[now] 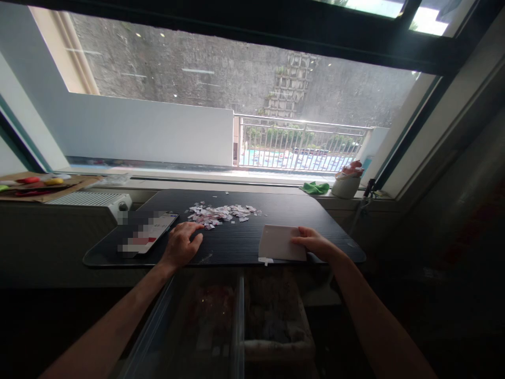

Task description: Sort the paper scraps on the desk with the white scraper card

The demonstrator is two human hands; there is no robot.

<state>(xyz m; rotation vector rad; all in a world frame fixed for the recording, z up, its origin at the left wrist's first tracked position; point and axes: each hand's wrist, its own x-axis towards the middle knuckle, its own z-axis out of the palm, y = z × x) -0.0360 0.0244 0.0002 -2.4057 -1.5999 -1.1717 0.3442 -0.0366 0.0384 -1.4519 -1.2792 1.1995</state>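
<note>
My right hand grips the right edge of a flat white card or pad, with the thumb on top. The card is at the table's front edge, and a small white scrap shows at its lower left corner. Across the table my left hand rests palm down, thumb apart from the fingers and nothing visible in it. Its fingertips reach the near left edge of a loose heap of small paper pieces. A phone with a lit, partly blurred screen lies just left of that hand.
The dark table stands against a window sill. On the sill are a green cloth and a pale pot. A white slatted unit is at the left. Below the table's front edge are a clear plastic bin and a box.
</note>
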